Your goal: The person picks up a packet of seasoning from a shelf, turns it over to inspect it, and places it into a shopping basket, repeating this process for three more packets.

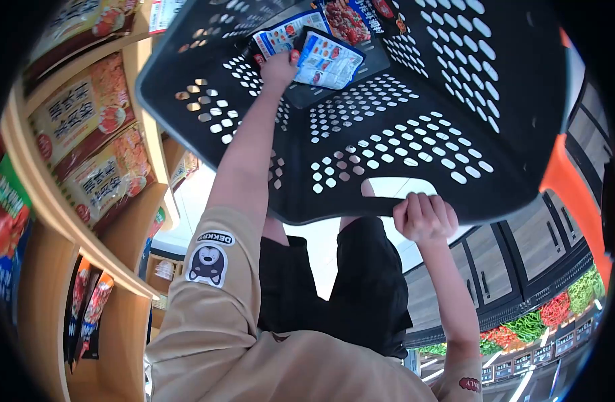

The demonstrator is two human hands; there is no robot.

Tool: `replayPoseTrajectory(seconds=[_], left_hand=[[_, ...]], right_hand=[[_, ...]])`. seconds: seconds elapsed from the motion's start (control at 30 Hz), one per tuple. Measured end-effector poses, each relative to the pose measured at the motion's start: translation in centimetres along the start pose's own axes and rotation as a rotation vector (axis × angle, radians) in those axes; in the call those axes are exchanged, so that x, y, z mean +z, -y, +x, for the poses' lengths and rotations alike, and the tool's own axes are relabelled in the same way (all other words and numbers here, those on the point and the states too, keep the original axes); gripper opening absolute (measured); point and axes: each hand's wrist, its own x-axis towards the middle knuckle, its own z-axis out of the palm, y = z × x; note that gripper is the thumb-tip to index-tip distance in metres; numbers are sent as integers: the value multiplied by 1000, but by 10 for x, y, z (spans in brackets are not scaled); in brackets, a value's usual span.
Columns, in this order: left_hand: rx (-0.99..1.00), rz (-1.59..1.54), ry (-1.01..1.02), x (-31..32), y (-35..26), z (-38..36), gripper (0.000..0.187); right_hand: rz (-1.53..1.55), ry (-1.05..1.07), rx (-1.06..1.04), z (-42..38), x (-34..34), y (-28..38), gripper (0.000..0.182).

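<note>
My left hand [279,69] reaches down inside a black perforated shopping basket [341,209]. Its fingers are closed at the edge of a blue and white food packet [329,61], which lies tilted near the basket's floor. Behind it are another blue and white packet [287,35] and a packet with a red food picture [347,21]. My right hand [426,218] is wrapped round the grip in the basket's near rim, knuckles facing me. The basket tips so that its inside faces me.
Wooden shelves [86,234] with seasoning bags [86,110] stand close on my left. An orange bar [575,194] runs along the basket's right side. Grey cabinets [495,258] and a display of green and red peppers [525,326] are at the right.
</note>
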Motion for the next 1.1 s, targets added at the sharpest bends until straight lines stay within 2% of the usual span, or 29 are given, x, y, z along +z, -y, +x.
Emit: replayPoseTrajectory(seconds=[0.07, 0.1, 0.2, 0.33, 0.37, 0.4, 0.47, 0.5, 0.53, 0.57, 0.6, 0.67, 0.7, 0.73, 0.8, 0.87, 0.9, 0.93, 1.0, 1.07, 1.1], left_hand=[[44, 7, 141, -21, -23, -31, 25], [91, -56, 134, -27, -36, -50, 25], [147, -185, 66, -35, -79, -110, 26], [-42, -564, -224, -82, -133, -199, 18], [-120, -673, -244, -106, -143, -220, 18], [-202, -786, -267, -127, -151, -241, 19], [-194, -956, -418, -144, -148, -275, 17], [-210, -1147, -424, -159, -149, -293, 16], [-219, -1344, -428, -173, -151, -312, 15], [-252, -1444, -208, -207, -155, -338, 15], [-259, -1478, -174, -238, -168, -364, 16], [-159, -1410, -67, -273, -179, -407, 18], [-112, -1414, -97, -287, -188, -426, 19], [-73, -1420, -122, -298, -196, -447, 21], [-43, -1422, -148, -324, -206, -482, 23], [-4, -1556, -122, -350, -212, -513, 19], [24, -1413, -192, -357, -205, -523, 21], [157, -1422, -359, -363, -205, -536, 21], [232, -1311, -637, -366, -193, -552, 20], [182, -1355, -854, -364, -178, -567, 20], [127, -1282, -931, -362, -170, -575, 23]], right_hand=[[12, -54, 6, -1, 3, 1, 23], [31, -5, 23, -1, -1, 2, 24], [75, -64, 34, 0, -3, 2, 25], [170, 42, 135, 2, -15, 7, 21], [227, 250, 210, 1, -20, 8, 19], [229, 226, 190, 5, -29, 9, 19], [343, 186, 205, 12, -46, 15, 47], [465, 282, 190, 13, -55, 19, 71], [624, 165, 145, 11, -63, 25, 75], [652, 161, 74, 10, -81, 31, 73], [680, 151, 9, 9, -98, 36, 71], [945, -18, -97, 2, -105, 47, 58], [1076, -118, -32, 4, -123, 53, 44], [1079, -181, 18, 3, -140, 58, 38], [1161, -224, -19, 2, -182, 62, 34], [1447, -209, -48, 3, -206, 62, 32], [1500, -193, -69, 4, -204, 60, 27], [1482, -144, 33, 5, -198, 62, 15], [1567, 81, 259, 13, -224, 63, 13], [1679, 54, 205, 23, -249, 70, 19], [1775, 122, 223, 25, -265, 73, 18]])
